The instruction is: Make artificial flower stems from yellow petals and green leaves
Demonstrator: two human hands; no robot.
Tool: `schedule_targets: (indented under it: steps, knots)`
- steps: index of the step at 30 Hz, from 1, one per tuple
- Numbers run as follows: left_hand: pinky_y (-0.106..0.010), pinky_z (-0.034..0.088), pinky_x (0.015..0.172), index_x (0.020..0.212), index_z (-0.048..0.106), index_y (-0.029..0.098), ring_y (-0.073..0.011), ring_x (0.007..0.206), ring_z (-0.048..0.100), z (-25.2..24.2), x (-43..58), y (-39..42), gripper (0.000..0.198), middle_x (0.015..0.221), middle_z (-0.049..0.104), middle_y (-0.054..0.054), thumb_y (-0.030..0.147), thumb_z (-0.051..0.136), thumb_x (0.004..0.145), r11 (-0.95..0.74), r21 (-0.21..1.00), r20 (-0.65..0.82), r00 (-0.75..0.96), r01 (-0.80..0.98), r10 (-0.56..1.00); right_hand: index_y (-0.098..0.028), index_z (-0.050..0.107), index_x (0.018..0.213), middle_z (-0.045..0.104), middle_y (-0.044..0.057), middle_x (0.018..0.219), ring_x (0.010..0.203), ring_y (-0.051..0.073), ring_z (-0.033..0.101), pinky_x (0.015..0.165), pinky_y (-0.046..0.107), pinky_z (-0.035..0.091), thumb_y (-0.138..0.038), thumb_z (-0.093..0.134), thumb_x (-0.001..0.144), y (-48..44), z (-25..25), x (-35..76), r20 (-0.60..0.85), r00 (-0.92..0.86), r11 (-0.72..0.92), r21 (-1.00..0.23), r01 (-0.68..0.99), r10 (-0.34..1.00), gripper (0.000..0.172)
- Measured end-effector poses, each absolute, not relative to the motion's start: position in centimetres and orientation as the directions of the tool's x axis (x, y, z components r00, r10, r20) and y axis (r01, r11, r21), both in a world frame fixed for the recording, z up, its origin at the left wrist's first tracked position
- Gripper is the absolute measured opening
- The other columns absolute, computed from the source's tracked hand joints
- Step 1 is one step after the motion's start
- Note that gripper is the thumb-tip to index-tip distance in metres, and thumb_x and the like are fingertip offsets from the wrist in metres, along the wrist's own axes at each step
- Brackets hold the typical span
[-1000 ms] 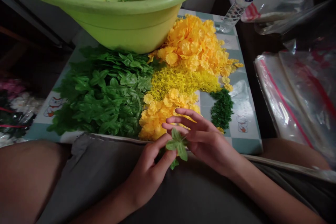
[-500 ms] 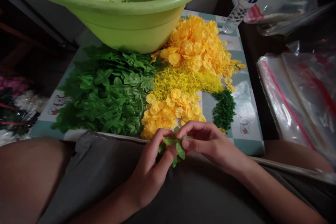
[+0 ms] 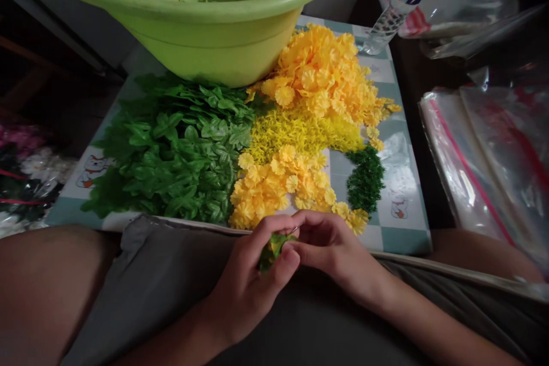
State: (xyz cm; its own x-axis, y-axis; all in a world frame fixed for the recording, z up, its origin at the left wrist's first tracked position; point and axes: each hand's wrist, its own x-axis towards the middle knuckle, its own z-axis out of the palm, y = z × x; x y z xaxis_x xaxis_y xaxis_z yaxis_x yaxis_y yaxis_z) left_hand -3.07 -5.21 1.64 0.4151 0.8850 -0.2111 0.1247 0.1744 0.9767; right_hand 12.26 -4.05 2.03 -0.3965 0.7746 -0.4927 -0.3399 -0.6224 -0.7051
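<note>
Both hands meet over my lap just below the table edge. My left hand [image 3: 253, 277] is closed round a small green artificial leaf sprig [image 3: 271, 247], mostly hidden between thumb and fingers. My right hand [image 3: 328, 249] is curled and pinches at the top of the same sprig. Just beyond the fingers lies a heap of small yellow-orange fabric flowers [image 3: 274, 186].
The low checked table [image 3: 401, 237] also holds a big pile of green leaves [image 3: 171, 151], fine yellow pieces [image 3: 300, 131], a larger orange flower heap [image 3: 326, 74], dark green bits [image 3: 364, 177] and a lime green basin [image 3: 193, 11]. A plastic bottle [image 3: 398, 0] and clear bags [image 3: 484, 154] lie right.
My right hand's spread fingers have curled into a pinch, and both hands have closed over the leaf sprig, folding its leaves so most of it is hidden.
</note>
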Motion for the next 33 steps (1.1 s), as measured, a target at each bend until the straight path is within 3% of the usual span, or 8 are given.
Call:
schedule_targets:
  steps: [5,8,10,12,15,24,29,33]
  knots:
    - [-0.019,0.043,0.071,0.082,0.058,0.027,-0.0115,0.074,0.054,1.9,-2.8,-4.7,0.016,0.076,0.058,0.006,0.031,0.046,0.093,0.219,0.961,-0.265,0.340,0.170,0.902,-0.017,0.055,0.099,0.057,-0.003,0.071,0.061,0.009,0.056,0.059,0.024,0.047,-0.029,0.074,0.071,-3.1,2.6,13.7,-0.475,-0.494,-0.624,-0.758,-0.190,0.728,0.035]
    - [-0.019,0.043,0.068,0.077,0.059,0.027,-0.0132,0.075,0.053,2.4,-2.8,-4.5,0.017,0.075,0.058,0.004,0.035,0.051,0.089,0.341,0.920,-0.380,0.229,0.191,0.896,-0.018,0.057,0.105,0.062,0.002,0.077,0.068,0.013,0.057,0.062,0.026,0.044,-0.024,0.060,0.080,-1.2,2.7,17.4,-0.410,-0.268,-0.309,-0.885,0.348,0.872,0.025]
    - [-0.019,0.043,0.061,0.073,0.060,0.026,-0.0137,0.071,0.051,2.7,-2.9,-4.5,0.019,0.076,0.058,0.003,0.040,0.055,0.086,0.455,0.874,-0.482,0.192,0.170,0.855,-0.014,0.062,0.094,0.064,0.007,0.078,0.070,0.017,0.057,0.065,0.029,0.041,-0.016,0.052,0.081,0.0,2.2,20.1,-0.236,0.024,-0.160,-0.576,0.801,0.971,0.016]
    - [-0.018,0.040,0.052,0.072,0.059,0.024,-0.0141,0.069,0.050,2.7,-3.0,-4.5,0.022,0.078,0.059,0.002,0.043,0.056,0.083,0.554,0.822,-0.569,0.180,0.129,0.802,-0.014,0.065,0.085,0.066,0.010,0.080,0.072,0.019,0.059,0.063,0.029,0.038,-0.011,0.046,0.080,0.9,1.1,22.3,-0.216,0.084,-0.134,-0.233,0.963,0.973,0.020]
    - [-0.016,0.033,0.044,0.073,0.059,0.023,-0.0129,0.064,0.047,2.2,-3.1,-4.5,0.021,0.079,0.058,0.000,0.042,0.057,0.082,0.626,0.779,-0.621,0.158,0.023,0.768,-0.015,0.066,0.077,0.068,0.008,0.074,0.070,0.020,0.060,0.058,0.028,0.034,-0.013,0.048,0.078,1.4,-0.6,23.6,-0.290,0.067,-0.105,-0.117,0.988,0.955,0.018]
    - [-0.016,0.022,0.042,0.080,0.053,0.021,-0.0053,0.045,0.021,1.7,-3.0,-4.6,0.020,0.058,0.032,0.008,0.040,0.055,0.087,0.659,0.730,-0.598,0.296,-0.182,0.745,-0.012,0.063,0.087,0.067,0.016,0.088,0.075,0.024,0.063,0.053,0.028,0.028,-0.015,0.045,0.086,1.1,-1.7,22.2,-0.305,0.119,-0.106,0.058,0.993,0.945,0.018]
    - [-0.018,0.017,0.041,0.080,0.051,0.021,-0.0052,0.043,0.019,1.8,-2.9,-4.3,0.018,0.056,0.027,0.010,0.037,0.051,0.089,0.648,0.726,-0.559,0.351,-0.230,0.751,-0.013,0.061,0.088,0.066,0.015,0.091,0.074,0.024,0.062,0.051,0.029,0.022,-0.015,0.040,0.088,1.1,-1.3,21.7,-0.278,0.123,-0.109,0.068,0.992,0.953,0.022]
    - [-0.019,0.016,0.041,0.079,0.048,0.022,-0.0052,0.043,0.017,1.8,-2.8,-4.2,0.019,0.054,0.024,0.010,0.038,0.051,0.089,0.661,0.715,-0.570,0.360,-0.225,0.739,-0.014,0.058,0.093,0.066,0.012,0.079,0.068,0.023,0.060,0.051,0.029,0.023,-0.015,0.038,0.088,1.2,-0.9,21.5,-0.264,0.104,-0.105,0.008,0.994,0.959,0.021]
